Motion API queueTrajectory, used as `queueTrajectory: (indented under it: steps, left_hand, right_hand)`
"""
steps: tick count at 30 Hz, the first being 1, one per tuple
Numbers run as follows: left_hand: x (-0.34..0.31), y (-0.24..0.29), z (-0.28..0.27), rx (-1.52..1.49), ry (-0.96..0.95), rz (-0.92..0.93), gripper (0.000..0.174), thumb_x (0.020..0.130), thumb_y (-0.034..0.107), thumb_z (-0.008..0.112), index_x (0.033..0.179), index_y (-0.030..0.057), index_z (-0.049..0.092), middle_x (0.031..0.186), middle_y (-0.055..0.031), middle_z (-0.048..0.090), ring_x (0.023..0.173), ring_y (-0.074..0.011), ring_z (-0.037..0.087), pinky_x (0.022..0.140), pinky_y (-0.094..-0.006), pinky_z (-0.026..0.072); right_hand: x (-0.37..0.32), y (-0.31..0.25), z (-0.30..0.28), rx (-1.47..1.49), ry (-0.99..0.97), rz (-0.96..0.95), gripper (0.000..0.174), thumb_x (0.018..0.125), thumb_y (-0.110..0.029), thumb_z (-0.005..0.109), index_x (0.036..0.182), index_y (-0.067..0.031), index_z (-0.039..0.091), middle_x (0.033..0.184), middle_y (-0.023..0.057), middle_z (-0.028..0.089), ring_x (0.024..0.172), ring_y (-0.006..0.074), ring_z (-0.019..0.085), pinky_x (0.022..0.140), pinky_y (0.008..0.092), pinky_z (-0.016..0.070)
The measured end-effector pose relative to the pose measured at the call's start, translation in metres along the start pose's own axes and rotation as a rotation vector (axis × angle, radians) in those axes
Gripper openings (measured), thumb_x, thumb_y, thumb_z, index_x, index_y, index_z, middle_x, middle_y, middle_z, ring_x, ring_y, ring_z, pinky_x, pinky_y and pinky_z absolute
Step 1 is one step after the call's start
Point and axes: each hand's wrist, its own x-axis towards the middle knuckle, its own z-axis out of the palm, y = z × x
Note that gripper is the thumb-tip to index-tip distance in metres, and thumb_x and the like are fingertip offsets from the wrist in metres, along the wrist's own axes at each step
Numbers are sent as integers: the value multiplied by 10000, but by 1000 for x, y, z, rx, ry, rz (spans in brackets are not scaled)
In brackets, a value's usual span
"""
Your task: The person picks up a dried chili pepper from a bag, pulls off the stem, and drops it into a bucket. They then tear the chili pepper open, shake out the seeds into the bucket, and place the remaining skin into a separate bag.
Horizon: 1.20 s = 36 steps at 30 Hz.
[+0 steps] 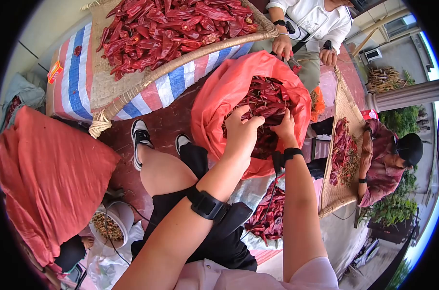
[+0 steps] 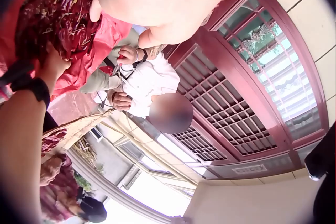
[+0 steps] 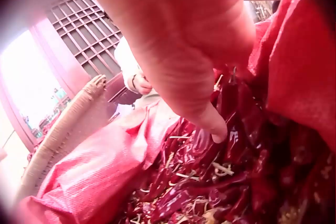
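Note:
A red woven sack (image 1: 210,113) stands with its mouth rolled wide, full of dried red chillies (image 1: 265,94). My left hand (image 1: 242,133) is over the near left part of the mouth, thumb and fingers spread apart, nothing held between them. On the right side of the sack, my right hand (image 1: 286,129) reaches down among the chillies. In the right wrist view its thumb (image 3: 212,124) lies against dark red pods with pale stems. Its other fingers are largely hidden, so I cannot tell whether they grip any pods.
A rimmed woven tray (image 1: 147,79) heaped with chillies lies on a striped bale (image 1: 76,79). A person in white (image 1: 311,21) sits across the sack; another at right holds a flat basket (image 1: 342,94). A bucket (image 1: 125,215) and red cloth (image 1: 50,179) are at left.

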Motion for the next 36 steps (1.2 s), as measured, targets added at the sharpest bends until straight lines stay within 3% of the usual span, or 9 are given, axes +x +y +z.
queueTrajectory:
  steps: [1, 3, 8, 14, 16, 23, 27, 33, 36]
  left_hand:
    - [1, 0, 0, 2, 3, -2, 551, 680, 109, 622, 1161, -86, 440, 1137, -180, 473, 975, -226, 509, 835, -302, 398]
    - [2, -2, 1, -14, 13, -21, 545, 684, 114, 616, 1166, -70, 440, 1147, -177, 458, 1001, -221, 494, 845, -303, 393]
    - [8, -5, 0, -31, -7, -14, 542, 691, 129, 611, 1175, -46, 441, 1141, -163, 465, 1002, -200, 487, 834, -292, 392]
    - [-2, 5, -2, -95, -67, -41, 539, 711, 120, 604, 1198, -27, 425, 1149, -140, 475, 947, -180, 503, 718, -279, 427]
    - [-6, 7, -1, -60, -89, -87, 487, 788, 161, 556, 1239, 73, 393, 1075, -13, 503, 993, -101, 448, 827, -323, 355]
    - [-2, 0, -1, -49, -35, -73, 388, 782, 167, 546, 1162, 114, 486, 1011, 28, 514, 948, -84, 447, 827, -324, 338]
    - [-1, 0, -6, -73, -97, -79, 563, 718, 120, 603, 1229, -2, 400, 1136, -114, 498, 948, -178, 505, 754, -280, 408]
    - [-5, 3, -4, -28, -44, -75, 547, 728, 131, 587, 1228, 2, 405, 1105, -83, 511, 883, -139, 510, 718, -256, 393]
    - [-7, 7, -7, -19, -43, -56, 543, 727, 142, 588, 1222, 0, 414, 1101, -88, 518, 862, -140, 519, 709, -261, 399]
  right_hand:
    - [5, 4, 1, 2, -4, 1, 965, 516, -155, 785, 1318, -78, 254, 1287, 221, 364, 1204, 356, 348, 960, 385, 367]
    - [10, 11, 3, -172, -433, 123, 879, 527, -204, 783, 1270, -63, 335, 1134, 200, 529, 1074, 350, 495, 893, 385, 428]
    - [-22, -27, 10, -431, -373, 99, 475, 763, -201, 522, 1223, -143, 418, 1052, 164, 589, 984, 302, 575, 812, 390, 468]
    - [-54, -64, 22, -381, -315, 94, 362, 807, -236, 488, 1114, -48, 444, 996, 156, 610, 918, 296, 606, 772, 375, 485]
    - [-63, -78, 12, -318, -303, 66, 372, 797, -251, 515, 1094, -35, 449, 960, 168, 617, 887, 311, 613, 753, 385, 490]
    - [-86, -101, 0, 0, -353, 35, 533, 811, -318, 509, 1215, -2, 364, 931, 242, 602, 894, 380, 587, 790, 418, 464]
    - [-91, -83, 14, 749, -138, 68, 574, 832, -383, 507, 1230, -2, 346, 1067, 305, 514, 1006, 426, 509, 861, 410, 408]
    - [-96, -11, 5, -114, -240, -66, 233, 738, -114, 482, 911, 16, 568, 930, 220, 574, 909, 369, 559, 781, 430, 461]
    - [-92, 7, -17, -341, -531, -106, 309, 735, -258, 511, 866, -9, 638, 923, 220, 603, 917, 338, 579, 789, 410, 466]
